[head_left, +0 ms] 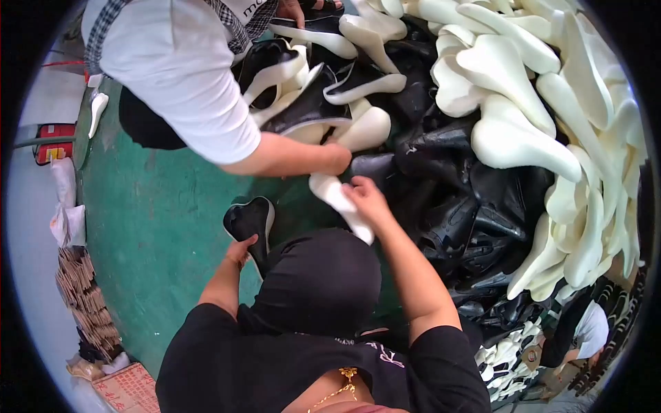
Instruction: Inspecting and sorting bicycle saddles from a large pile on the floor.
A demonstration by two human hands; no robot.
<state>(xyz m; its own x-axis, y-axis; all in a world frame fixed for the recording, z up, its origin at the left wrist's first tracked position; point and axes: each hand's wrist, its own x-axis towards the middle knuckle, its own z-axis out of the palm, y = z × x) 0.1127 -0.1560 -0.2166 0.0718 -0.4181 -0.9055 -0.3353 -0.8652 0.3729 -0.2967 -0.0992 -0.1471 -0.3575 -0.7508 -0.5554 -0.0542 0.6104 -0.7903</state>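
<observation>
My left hand (pixel 239 249) is closed on a black shoe (pixel 246 219) with a pale rim, held left of my knee. To the right, my right hand (pixel 366 199) grips a white foam insole (pixel 333 191) by its side, and the insole slants down toward the knee. A co-worker's hand (pixel 335 159) is just above the insole's upper end, beside a cream foam insole (pixel 366 131); whether it grips anything I cannot tell. Black shoes with cream insoles (pixel 365 89) lie around that person's arm.
Glossy black shoes (pixel 447 186) form a heap to my right, with a tall pile of cream insoles (pixel 513 82) beyond. A co-worker in a white shirt (pixel 172 69) leans in at upper left. Stacked cardboard (pixel 88 292) lines the left edge of the green floor (pixel 151 227). Another person (pixel 575 334) is at lower right.
</observation>
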